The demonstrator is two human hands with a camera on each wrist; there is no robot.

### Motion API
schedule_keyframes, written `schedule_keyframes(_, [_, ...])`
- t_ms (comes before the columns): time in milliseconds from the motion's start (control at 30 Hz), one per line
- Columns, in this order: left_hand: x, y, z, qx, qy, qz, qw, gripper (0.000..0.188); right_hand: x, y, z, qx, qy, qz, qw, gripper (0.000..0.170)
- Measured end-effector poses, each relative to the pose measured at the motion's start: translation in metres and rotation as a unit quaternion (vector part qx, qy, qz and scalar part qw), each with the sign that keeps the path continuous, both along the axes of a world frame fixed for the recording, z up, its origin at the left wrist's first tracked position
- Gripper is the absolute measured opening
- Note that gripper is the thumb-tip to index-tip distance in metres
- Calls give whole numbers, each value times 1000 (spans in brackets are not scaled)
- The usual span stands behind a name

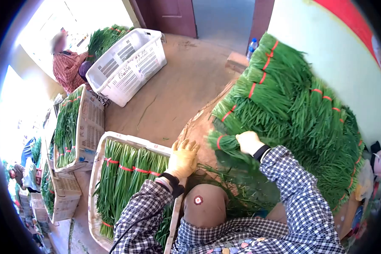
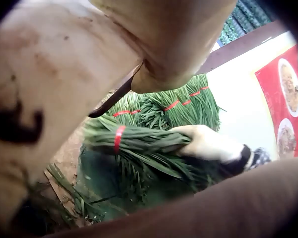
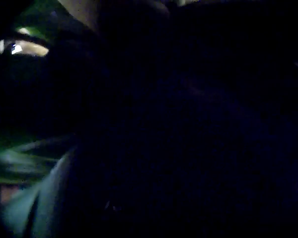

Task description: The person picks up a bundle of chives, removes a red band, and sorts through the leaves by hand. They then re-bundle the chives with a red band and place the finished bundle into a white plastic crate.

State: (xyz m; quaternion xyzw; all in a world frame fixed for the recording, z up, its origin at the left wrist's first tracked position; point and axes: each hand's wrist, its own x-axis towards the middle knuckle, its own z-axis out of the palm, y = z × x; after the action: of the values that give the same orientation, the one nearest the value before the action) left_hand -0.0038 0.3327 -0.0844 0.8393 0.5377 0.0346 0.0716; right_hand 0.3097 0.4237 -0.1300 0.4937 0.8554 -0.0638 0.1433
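Observation:
The gloved right hand (image 1: pixel 249 142) grips a bundle of green stalks (image 1: pixel 229 143) with a red band near its pale end, beside a large pile of tied bundles (image 1: pixel 279 101). In the left wrist view, the right hand (image 2: pixel 208 143) has its fingers round the same bundle (image 2: pixel 144 140). The gloved left hand (image 1: pixel 183 159) is over the edge of a white crate (image 1: pixel 133 138) of banded bundles (image 1: pixel 129 169), its fingers extended; whether it touches the rim I cannot tell. The right wrist view is mostly dark, with blurred green leaves (image 3: pixel 39 193) at the left.
An empty white crate (image 1: pixel 133 70) stands at the upper left, near a seated person (image 1: pixel 67 70) with more greens. Filled crates (image 1: pixel 91 127) line the left side. Loose leaves (image 1: pixel 224 178) lie by the knee (image 1: pixel 205 205). A bottle (image 1: pixel 252 46) stands near the doorway.

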Motion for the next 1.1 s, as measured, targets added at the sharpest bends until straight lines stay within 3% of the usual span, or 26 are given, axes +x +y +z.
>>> schedule_keyframes(67, [-1, 0, -7, -6, 35, 10, 999, 62, 14, -18, 67, 37, -96, 94, 990, 13])
schedule_keyframes(133, [9, -5, 3, -10, 46, 35, 998, 69, 32, -41, 129, 93, -139, 179, 970, 11])
schedule_keyframes(167, [18, -5, 19, -42, 68, 10, 997, 84, 40, -54, 158, 107, -147, 206, 961, 9])
schedule_keyframes(200, [31, -4, 34, -34, 59, -3, 998, 84, 48, -67, 183, 134, -143, 236, 952, 9])
schedule_keyframes(267, [61, -12, 59, -177, -111, -102, 973, 98, 58, -98, 231, 157, -124, 270, 942, 9])
schedule_keyframes(300, [77, -17, 70, -135, -119, -156, 971, 111, 59, -115, 254, 181, -140, 299, 926, 9])
schedule_keyframes(333, [97, -24, 75, -131, -122, -167, 969, 111, 60, -130, 274, 182, -149, 290, 928, 9])
schedule_keyframes(433, [155, -52, 88, -182, -202, -213, 938, 126, 58, -168, 328, 167, -140, 314, 924, 25])
schedule_keyframes(467, [172, -67, 91, -170, -215, -221, 936, 131, 60, -175, 338, 218, -115, 336, 909, 14])
schedule_keyframes(500, [182, -76, 110, -273, -268, -189, 905, 127, 59, -184, 351, 231, -100, 332, 909, 18])
schedule_keyframes(533, [198, -82, 75, -354, -479, -193, 780, 108, 61, -190, 362, 247, -84, 328, 908, 22])
schedule_keyframes(600, [204, -108, 89, -495, -631, -129, 584, 99, 66, -200, 372, 272, -99, 225, 931, 47])
schedule_keyframes(633, [205, -122, 89, -499, -654, -104, 559, 78, 70, -208, 379, 343, -89, 193, 915, 54])
schedule_keyframes(667, [208, -132, 81, -504, -652, -104, 557, 78, 76, -219, 383, 412, -80, 161, 893, 62])
schedule_keyframes(733, [213, -145, 60, -586, -662, 33, 466, 67, 80, -249, 386, 376, 87, 11, 922, 73])
schedule_keyframes(767, [212, -156, 66, -599, -674, 65, 428, 55, 87, -258, 374, 383, 193, -42, 902, 81])
schedule_keyframes(800, [213, -161, 60, -600, -673, 64, 427, 55, 96, -268, 349, 405, 248, -76, 877, 77])
schedule_keyframes(867, [217, -163, 43, -677, -667, 151, 272, 55, 85, -295, 285, 379, 346, -222, 829, 82])
schedule_keyframes(900, [221, -165, 38, -660, -672, 135, 308, 53, 69, -308, 240, 264, 356, -272, 854, 87])
schedule_keyframes(933, [229, -160, 15, -648, -693, 124, 289, 55, 49, -321, 192, 145, 362, -318, 864, 94])
schedule_keyframes(1000, [225, -167, 13, -541, -677, 156, 474, 68, 19, -355, 109, 87, 300, -358, 880, 106])
schedule_keyframes(1033, [219, -172, 21, -522, -688, 149, 482, 78, 29, -354, 122, -7, 376, -388, 842, 110])
schedule_keyframes(1067, [216, -175, 29, -506, -670, 179, 513, 77, 42, -352, 144, -102, 446, -411, 789, 113])
schedule_keyframes(1100, [215, -179, 45, -510, -680, 174, 497, 74, 48, -353, 159, -79, 479, -419, 767, 121])
